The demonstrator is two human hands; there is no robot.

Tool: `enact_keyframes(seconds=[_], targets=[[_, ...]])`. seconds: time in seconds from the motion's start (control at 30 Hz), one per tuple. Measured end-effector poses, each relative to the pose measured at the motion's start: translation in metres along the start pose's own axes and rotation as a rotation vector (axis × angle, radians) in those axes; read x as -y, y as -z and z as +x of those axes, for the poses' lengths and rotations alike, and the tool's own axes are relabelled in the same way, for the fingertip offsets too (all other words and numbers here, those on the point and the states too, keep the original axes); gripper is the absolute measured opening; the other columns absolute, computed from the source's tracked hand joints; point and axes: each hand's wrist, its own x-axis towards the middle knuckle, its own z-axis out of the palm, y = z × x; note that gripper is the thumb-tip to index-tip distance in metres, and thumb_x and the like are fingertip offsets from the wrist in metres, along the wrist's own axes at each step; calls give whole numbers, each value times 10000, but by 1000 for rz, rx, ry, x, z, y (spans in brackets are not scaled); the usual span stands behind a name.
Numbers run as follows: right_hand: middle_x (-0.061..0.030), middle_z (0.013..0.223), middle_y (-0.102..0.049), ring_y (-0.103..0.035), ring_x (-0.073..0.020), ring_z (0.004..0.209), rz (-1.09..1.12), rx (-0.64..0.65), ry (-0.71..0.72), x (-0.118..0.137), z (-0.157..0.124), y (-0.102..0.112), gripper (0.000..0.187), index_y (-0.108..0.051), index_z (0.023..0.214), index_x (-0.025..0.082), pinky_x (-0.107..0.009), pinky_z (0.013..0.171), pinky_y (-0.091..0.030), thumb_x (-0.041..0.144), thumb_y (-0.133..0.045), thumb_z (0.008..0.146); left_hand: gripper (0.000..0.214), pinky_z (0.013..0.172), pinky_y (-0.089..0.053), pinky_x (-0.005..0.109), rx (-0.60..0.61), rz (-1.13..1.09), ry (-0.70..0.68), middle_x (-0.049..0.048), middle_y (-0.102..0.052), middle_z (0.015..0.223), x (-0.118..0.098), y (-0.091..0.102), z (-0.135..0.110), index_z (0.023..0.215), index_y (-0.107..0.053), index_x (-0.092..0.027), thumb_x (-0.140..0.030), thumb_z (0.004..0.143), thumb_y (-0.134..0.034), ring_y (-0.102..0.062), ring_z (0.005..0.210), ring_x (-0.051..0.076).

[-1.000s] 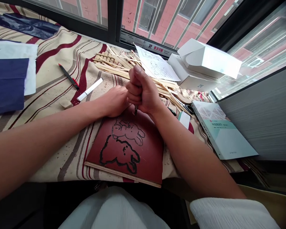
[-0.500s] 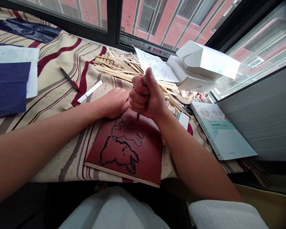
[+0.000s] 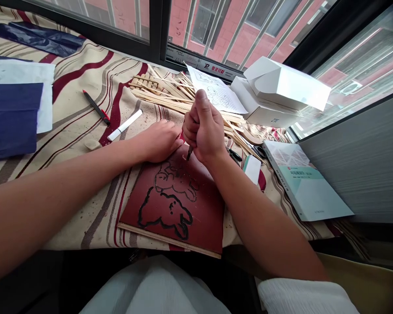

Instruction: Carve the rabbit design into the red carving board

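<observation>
Home window nook, barred window [image 3: 160,30], striped cloth [image 3: 75,83], brick apartment block [image 3: 216,48] outside

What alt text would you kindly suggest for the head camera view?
A right hand grips a small metal-tipped carving tool against a dark red plywood board drawn with black-outlined animals, the left hand resting at its top edge. Pale wooden sticks and a white cardboard box lie beyond.

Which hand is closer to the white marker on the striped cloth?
Left. The left hand is just right of the white marker, apart from it; the right hand is farther right, gripping a carving tool.
</observation>
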Motion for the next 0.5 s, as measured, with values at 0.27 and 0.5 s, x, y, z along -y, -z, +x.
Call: enact_keyframes(seconds=[0.27, 0.5], targets=[[88, 610, -266, -274, -63, 476, -64, -35, 28, -2, -1, -6, 733, -308, 714, 270, -220, 402, -259, 869, -700, 874, 442, 1049, -547, 537, 16, 1, -19, 256, -747, 1232, 2, 0, 1, 1193, -728, -61, -249, 1051, -354, -703, 1180, 409], [74, 570, -295, -303, -81, 494, -70, -41, 17, 4, -6, -16, 675, -382, 653, 253, -226, 411, -221, 738, -773, 914, 389, 1027, -533, 484, -47, -46, -91, 193, -776, 1221, 12, -7, 1, 1102, -773, -147, -288, 1038, -416, -683, 1193, 327]])
